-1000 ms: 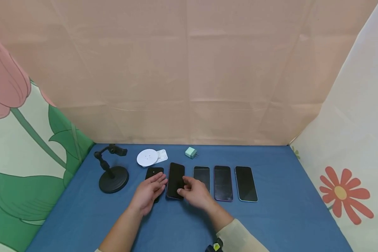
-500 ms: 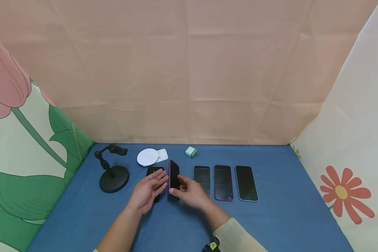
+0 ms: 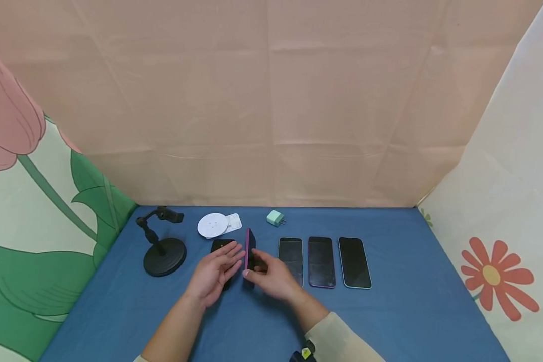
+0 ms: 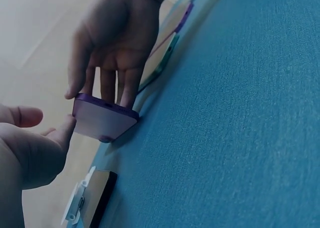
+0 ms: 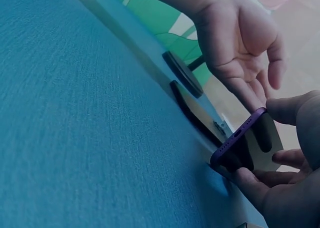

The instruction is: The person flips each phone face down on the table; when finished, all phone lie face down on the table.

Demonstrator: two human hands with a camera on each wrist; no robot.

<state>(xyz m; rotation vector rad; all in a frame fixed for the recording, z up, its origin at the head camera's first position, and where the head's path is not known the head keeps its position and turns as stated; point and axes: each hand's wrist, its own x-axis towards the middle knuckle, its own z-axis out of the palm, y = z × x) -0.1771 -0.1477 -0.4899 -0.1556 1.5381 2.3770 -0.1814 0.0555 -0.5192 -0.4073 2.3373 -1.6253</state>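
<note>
A smartphone [image 3: 251, 244] with a purple edge stands tilted up on its long side in the middle of the table. My right hand [image 3: 275, 276] grips it, thumb on the near upper edge and fingers on the screen side. From the left, my left hand [image 3: 209, 275] faces the phone's back, palm up and fingers straight, with fingertips right at the purple edge. Beneath that hand lies a black phone [image 3: 220, 245], partly hidden. In the left wrist view the pale back of the purple-edged phone [image 4: 102, 120] shows; the right wrist view shows its bottom edge [image 5: 239, 134].
To the right lie three phones in a row: a smaller one [image 3: 290, 259], a purple-edged one [image 3: 321, 261] and a light-edged one [image 3: 355, 262]. Behind are a white disc [image 3: 211, 225], a white card [image 3: 234, 222] and a pale green plug [image 3: 275, 217]. A black stand [image 3: 164, 257] is at left.
The phone in my right hand has turned from screen-up to nearly upright on its long edge, showing its purple side. My right hand has shifted slightly left; the left hand stays nearly in place.
</note>
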